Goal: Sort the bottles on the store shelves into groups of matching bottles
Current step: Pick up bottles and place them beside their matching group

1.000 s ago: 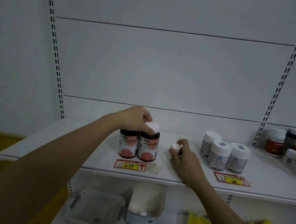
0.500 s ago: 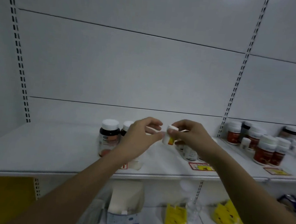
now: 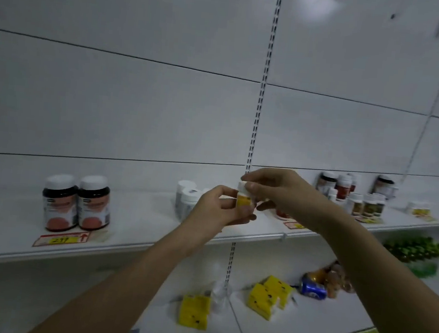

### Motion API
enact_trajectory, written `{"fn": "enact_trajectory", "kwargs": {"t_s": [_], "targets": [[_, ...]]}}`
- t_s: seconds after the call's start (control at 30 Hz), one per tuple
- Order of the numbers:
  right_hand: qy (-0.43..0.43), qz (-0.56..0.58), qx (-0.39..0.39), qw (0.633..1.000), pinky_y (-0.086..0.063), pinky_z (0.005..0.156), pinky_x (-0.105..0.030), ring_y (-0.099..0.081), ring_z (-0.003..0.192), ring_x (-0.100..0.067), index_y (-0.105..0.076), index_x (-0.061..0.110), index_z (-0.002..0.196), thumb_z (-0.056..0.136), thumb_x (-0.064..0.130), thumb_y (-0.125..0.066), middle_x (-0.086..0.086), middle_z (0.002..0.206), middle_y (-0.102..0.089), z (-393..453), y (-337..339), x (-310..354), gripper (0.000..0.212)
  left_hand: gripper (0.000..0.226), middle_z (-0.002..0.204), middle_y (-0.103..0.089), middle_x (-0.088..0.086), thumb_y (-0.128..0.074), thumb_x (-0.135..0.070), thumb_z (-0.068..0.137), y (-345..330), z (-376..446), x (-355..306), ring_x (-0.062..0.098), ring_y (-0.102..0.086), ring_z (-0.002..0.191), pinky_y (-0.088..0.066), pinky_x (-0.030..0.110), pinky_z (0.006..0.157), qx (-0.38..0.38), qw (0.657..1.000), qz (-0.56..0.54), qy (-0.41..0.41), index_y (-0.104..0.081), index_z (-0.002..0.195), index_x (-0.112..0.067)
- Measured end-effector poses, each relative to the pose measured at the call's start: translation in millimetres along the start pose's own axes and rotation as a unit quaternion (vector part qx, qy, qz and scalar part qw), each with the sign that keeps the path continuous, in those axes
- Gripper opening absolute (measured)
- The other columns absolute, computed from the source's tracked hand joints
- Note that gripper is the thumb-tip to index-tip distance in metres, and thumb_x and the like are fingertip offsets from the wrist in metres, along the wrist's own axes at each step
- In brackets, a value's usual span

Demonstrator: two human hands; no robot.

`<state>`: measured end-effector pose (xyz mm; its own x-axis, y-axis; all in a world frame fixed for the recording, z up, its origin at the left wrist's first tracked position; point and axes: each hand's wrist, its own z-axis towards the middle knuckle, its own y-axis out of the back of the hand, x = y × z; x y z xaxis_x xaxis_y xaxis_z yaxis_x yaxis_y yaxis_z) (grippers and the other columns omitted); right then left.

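Head view: small white-capped bottle with yellow label (image 3: 243, 198) held at frame centre, above the shelf edge (image 3: 124, 248), between both hands. Left hand (image 3: 218, 210) pinches its lower body; right hand (image 3: 272, 189) grips the cap from above. Half a second ago the left fingers only neared it, now they're on it. Camera has swung right: two dark red-label bottles (image 3: 76, 203) now sit lower left by the 299 price tag (image 3: 61, 239), white bottles (image 3: 185, 199) just behind the left hand, mixed bottles (image 3: 355, 197) at right, blurred.
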<state>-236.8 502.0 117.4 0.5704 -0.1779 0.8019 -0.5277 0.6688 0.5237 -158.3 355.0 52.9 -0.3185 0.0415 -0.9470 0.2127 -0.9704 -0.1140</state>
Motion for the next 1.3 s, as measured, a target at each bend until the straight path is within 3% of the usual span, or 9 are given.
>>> {"fn": "enact_trajectory", "kwargs": {"t_s": [0.1, 0.2, 0.3, 0.43, 0.53, 0.7, 0.87, 1.1, 1.3], "targets": [[-0.007, -0.023, -0.040, 0.999, -0.056, 0.067, -0.019, -0.070, 0.084, -0.013, -0.071, 0.014, 0.107, 0.091, 0.024, -0.065, -0.003, 0.098, -0.072, -30, 52, -14, 0.020, 0.028, 0.106, -0.072, 0.015, -0.071, -0.006, 0.085, -57, 14, 5, 0.029, -0.072, 0.096, -0.058, 0.032, 0.084, 0.032, 0.999, 0.005, -0.001, -0.058, 0.109, -0.004], [-0.032, -0.025, -0.090, 0.995, -0.060, 0.071, -0.030, -0.070, 0.082, -0.020, -0.072, 0.010, 0.099, 0.085, 0.028, -0.072, -0.008, 0.092, -0.072, -57, 104, -30, 0.022, 0.039, 0.105, -0.071, 0.011, -0.075, -0.007, 0.081, -118, 25, 5, 0.026, -0.071, 0.096, -0.059, 0.034, 0.085, 0.053, 0.998, 0.039, -0.021, -0.062, 0.118, -0.005], [-0.043, -0.028, -0.124, 0.991, -0.057, 0.063, -0.022, -0.069, 0.074, -0.015, -0.069, 0.007, 0.097, 0.083, 0.026, -0.075, -0.009, 0.087, -0.072, -85, 149, -49, 0.025, 0.037, 0.104, -0.071, 0.013, -0.078, -0.011, 0.080, -176, 37, 10, 0.027, -0.071, 0.095, -0.059, 0.036, 0.086, 0.070, 0.993, 0.085, -0.043, -0.066, 0.115, -0.014], [-0.055, -0.037, -0.153, 0.986, -0.059, 0.069, -0.024, -0.069, 0.084, -0.018, -0.068, 0.011, 0.102, 0.087, 0.034, -0.069, -0.004, 0.094, -0.071, -117, 206, -77, 0.027, 0.041, 0.106, -0.071, -0.003, -0.082, -0.022, 0.075, -240, 59, 25, 0.013, -0.071, 0.094, -0.057, 0.031, 0.088, 0.051, 0.990, 0.120, -0.046, -0.064, 0.112, -0.023], [-0.062, -0.042, -0.166, 0.983, -0.059, 0.071, -0.024, -0.068, 0.087, -0.016, -0.068, 0.015, 0.108, 0.088, 0.032, -0.067, -0.002, 0.099, -0.069, -134, 244, -101, 0.026, 0.036, 0.103, -0.072, -0.005, -0.082, -0.022, 0.076, -282, 73, 38, 0.011, -0.070, 0.094, -0.057, 0.028, 0.086, 0.066, 0.992, 0.103, -0.041, -0.064, 0.106, -0.025], [-0.080, -0.040, -0.201, 0.975, -0.059, 0.079, -0.031, -0.068, 0.090, -0.018, -0.071, 0.012, 0.106, 0.091, 0.022, -0.065, -0.004, 0.100, -0.069, -150, 302, -146, 0.019, 0.042, 0.110, -0.071, 0.002, -0.077, -0.015, 0.080, -346, 109, 65, 0.016, -0.069, 0.101, -0.058, 0.028, 0.085, 0.136, 0.988, 0.071, -0.022, -0.061, 0.119, -0.016], [-0.124, 0.029, -0.175, 0.976, -0.056, 0.090, -0.035, -0.067, 0.101, -0.022, -0.066, 0.009, 0.117, 0.097, 0.008, -0.051, -0.006, 0.113, -0.068, -154, 368, -197, 0.025, 0.037, 0.110, -0.072, 0.010, -0.069, 0.000, 0.084, -397, 164, 101, 0.020, -0.071, 0.099, -0.058, 0.028, 0.081, 0.189, 0.981, -0.023, 0.026, -0.058, 0.117, -0.011], [-0.150, -0.038, -0.205, 0.966, -0.059, 0.085, -0.034, -0.068, 0.097, -0.020, -0.066, 0.008, 0.116, 0.093, 0.012, -0.061, -0.006, 0.110, -0.067, -118, 456, -274, 0.024, 0.039, 0.109, -0.072, -0.001, -0.078, -0.008, 0.078, -474, 265, 160, 0.014, -0.069, 0.100, -0.057, 0.027, 0.083, 0.155, 0.988, 0.025, -0.006, -0.061, 0.113, -0.017], [-0.151, -0.117, -0.239, 0.952, -0.054, 0.062, -0.014, -0.069, 0.082, -0.016, -0.069, 0.006, 0.108, 0.089, 0.012, -0.068, -0.008, 0.095, -0.069, -94, 517, -342, 0.020, 0.032, 0.103, -0.070, -0.004, -0.078, -0.005, 0.077, -537, 323, 207, 0.009, -0.069, 0.092, -0.055, 0.018, 0.072, 0.142, 0.989, 0.046, 0.003, -0.063, 0.105, -0.014]]}}
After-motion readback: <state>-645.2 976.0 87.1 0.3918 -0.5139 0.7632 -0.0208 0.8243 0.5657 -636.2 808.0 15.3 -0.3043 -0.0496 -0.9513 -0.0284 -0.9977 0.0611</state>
